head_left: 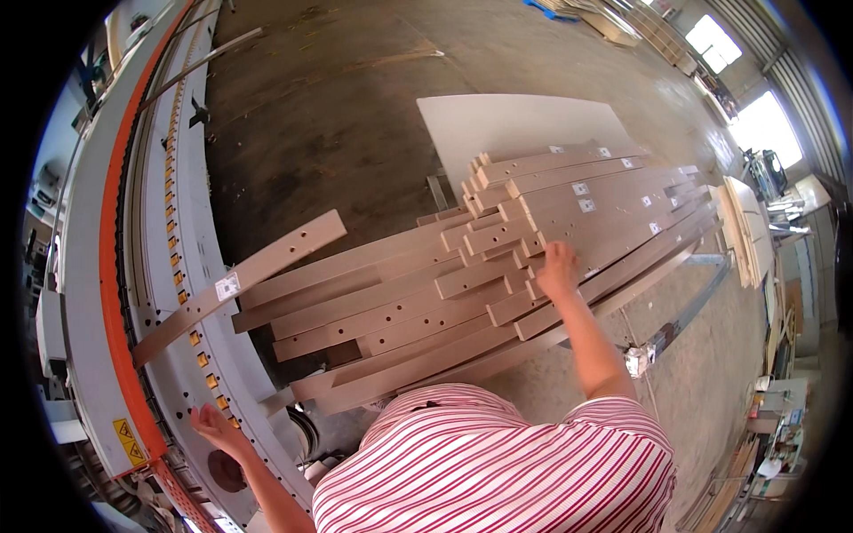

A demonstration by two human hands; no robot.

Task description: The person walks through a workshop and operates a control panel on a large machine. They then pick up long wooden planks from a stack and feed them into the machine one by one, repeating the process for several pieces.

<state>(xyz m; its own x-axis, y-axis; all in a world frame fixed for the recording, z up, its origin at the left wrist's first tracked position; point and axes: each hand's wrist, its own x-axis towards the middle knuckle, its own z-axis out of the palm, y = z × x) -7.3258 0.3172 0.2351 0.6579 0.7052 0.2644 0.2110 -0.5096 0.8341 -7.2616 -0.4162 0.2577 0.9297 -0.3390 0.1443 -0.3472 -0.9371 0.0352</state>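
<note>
My right hand (557,271) is over the stack of brown boards (604,209), at the stepped ends of the strips. Its fingers are bent down and close together; whatever lies under them is hidden. My left hand (219,429) is held with fingers apart and nothing in it, beside the roller edge (203,360) of a long machine. A drilled brown strip (289,249) with a white label lies slanting across that edge, beyond the left hand. Between my hands, more brown strips (400,324) lie lengthwise in uneven layers, some with round holes.
The white and orange machine (115,266) runs along my left side. Behind the stack lies a large pale panel (524,124). A metal support frame (689,306) sticks out at the right. Pale boards (745,231) stand farther right, and a blue pallet (555,9) is at the back.
</note>
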